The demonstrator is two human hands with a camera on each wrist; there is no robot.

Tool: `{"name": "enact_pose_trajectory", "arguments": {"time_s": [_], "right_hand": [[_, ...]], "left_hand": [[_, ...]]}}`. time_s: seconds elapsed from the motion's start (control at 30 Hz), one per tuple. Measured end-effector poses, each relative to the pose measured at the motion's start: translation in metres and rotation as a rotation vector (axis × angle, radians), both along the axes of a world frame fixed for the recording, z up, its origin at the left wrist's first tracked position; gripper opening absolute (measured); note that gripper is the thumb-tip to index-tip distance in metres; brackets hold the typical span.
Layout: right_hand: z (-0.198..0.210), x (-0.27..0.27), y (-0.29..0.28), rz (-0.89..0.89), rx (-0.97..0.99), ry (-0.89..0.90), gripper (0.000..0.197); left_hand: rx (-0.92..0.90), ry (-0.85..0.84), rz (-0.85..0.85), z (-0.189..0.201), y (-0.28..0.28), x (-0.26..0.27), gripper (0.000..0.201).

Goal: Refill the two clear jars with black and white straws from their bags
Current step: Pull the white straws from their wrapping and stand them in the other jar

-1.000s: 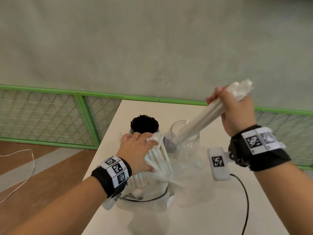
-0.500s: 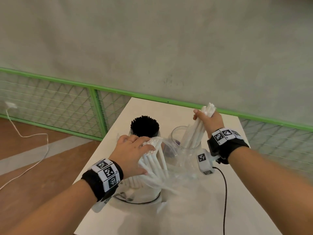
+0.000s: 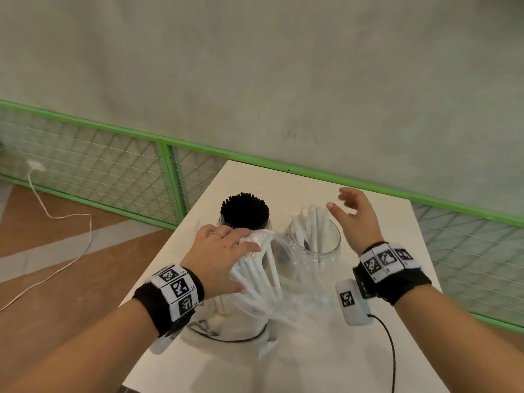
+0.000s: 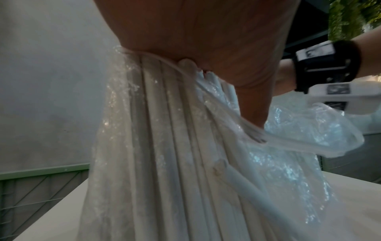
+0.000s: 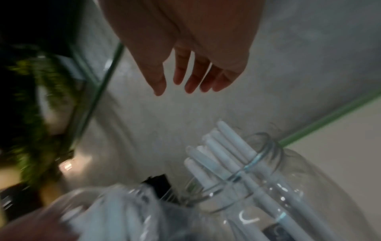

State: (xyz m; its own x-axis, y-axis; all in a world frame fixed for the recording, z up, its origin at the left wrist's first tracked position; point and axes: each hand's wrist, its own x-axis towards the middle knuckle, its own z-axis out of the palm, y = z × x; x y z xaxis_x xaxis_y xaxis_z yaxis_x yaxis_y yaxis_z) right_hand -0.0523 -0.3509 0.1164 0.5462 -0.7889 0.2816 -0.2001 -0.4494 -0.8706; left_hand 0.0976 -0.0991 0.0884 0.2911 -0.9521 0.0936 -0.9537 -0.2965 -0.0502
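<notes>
Two clear jars stand side by side on the white table point(image 3: 283, 364). The left jar point(image 3: 244, 211) is packed with black straws. The right jar point(image 3: 316, 239) point(image 5: 288, 187) holds several white straws point(image 3: 312, 222) point(image 5: 226, 156) leaning in its mouth. My left hand point(image 3: 224, 251) grips the top of a clear plastic bag of white straws point(image 3: 255, 282) point(image 4: 175, 146) standing upright in front of the black jar. My right hand point(image 3: 354, 214) point(image 5: 185, 76) hovers just right of the white straws, fingers spread and holding nothing.
A green-framed mesh fence point(image 3: 113, 165) runs behind the table below a grey wall. A white cable point(image 3: 56, 217) trails over the wooden floor at left. A black cord point(image 3: 388, 344) runs from my right wrist device across the table's near right part.
My right hand lowered a bundle of white straws into the right jar, then let go of them and opened. My left hand kept its grip on the bag.
</notes>
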Motion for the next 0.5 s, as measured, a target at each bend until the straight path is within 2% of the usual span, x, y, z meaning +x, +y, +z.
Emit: {"name": "enact_pose_trajectory", "arguments": {"time_s": [0.03, 0.1, 0.2, 0.3, 0.37, 0.5], "right_hand": [[0.004, -0.005, 0.012, 0.069, -0.048, 0.006, 0.022], [0.009, -0.016, 0.041, 0.252, -0.134, 0.076, 0.020], [0.002, -0.024, 0.074, 0.474, -0.299, 0.286, 0.014], [-0.011, -0.025, 0.088, 0.538, -0.515, 0.561, 0.018], [-0.016, -0.026, 0.094, 0.535, -0.558, 0.753, 0.022], [-0.022, -0.024, 0.103, 0.511, -0.551, 0.894, 0.033]], "left_hand": [[0.005, 0.005, 0.002, 0.000, 0.000, 0.000, 0.078], [0.003, 0.009, 0.000, 0.000, 0.000, 0.002, 0.077], [-0.002, 0.015, -0.007, -0.003, 0.000, 0.003, 0.077], [-0.018, 0.002, -0.019, -0.004, 0.000, 0.004, 0.077], [-0.022, 0.012, -0.026, -0.005, 0.002, 0.004, 0.078], [0.006, 0.043, -0.039, -0.001, 0.005, 0.003, 0.085]]}}
